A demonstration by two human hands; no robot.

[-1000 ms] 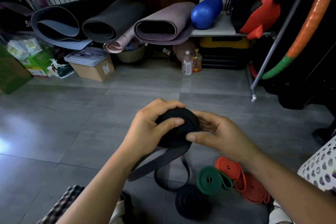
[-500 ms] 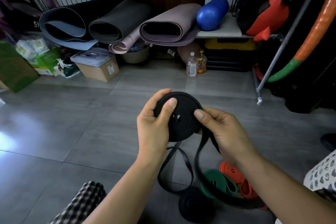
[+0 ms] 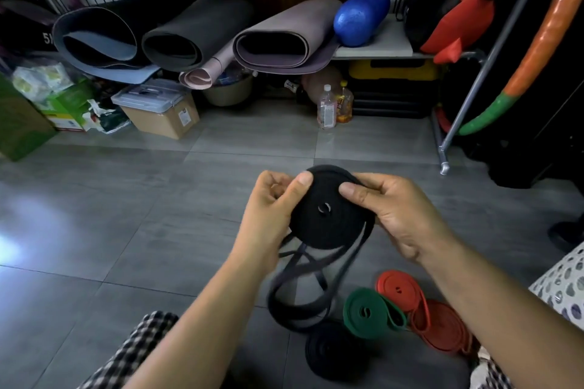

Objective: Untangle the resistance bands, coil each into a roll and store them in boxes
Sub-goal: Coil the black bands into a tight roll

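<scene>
Black flat rubber resistance band (image 3: pixel 328 227) is held in mid-air over the floor, between both hands. Most of it is wound into a tight disc with a small hole at the centre, and the unwound tail (image 3: pixel 294 303) hangs in loose loops below. The coiling step looks well along but not finished.

The right hand (image 3: pixel 401 215) grips the disc's right edge, thumb pressed flat on the face and fingers curled behind. This probably keeps the turns from springing open. The left hand (image 3: pixel 271 208) pinches the left rim with its thumb tip on the upper edge - likely to turn the disc and feed in the tail.

Four finished rolls lie close together on the floor just below the hands, probably waiting to be boxed:
- a loose orange-red rubber coil (image 3: pixel 439 328)
- a green rubber coil (image 3: pixel 368 313)
- a tighter red coil (image 3: pixel 398 289)
- a black coil (image 3: pixel 335 354)

The grey tiled floor (image 3: pixel 126 230) catches some glare at the left. Along the back wall are rolled yoga mats (image 3: pixel 189 38) and a blue foam roller (image 3: pixel 361 20) on a shelf. There is also a cardboard box with a clear lidded tub on top (image 3: pixel 161 110), and two plastic bottles (image 3: pixel 327 107). I can't tell which box is meant for storage.
</scene>
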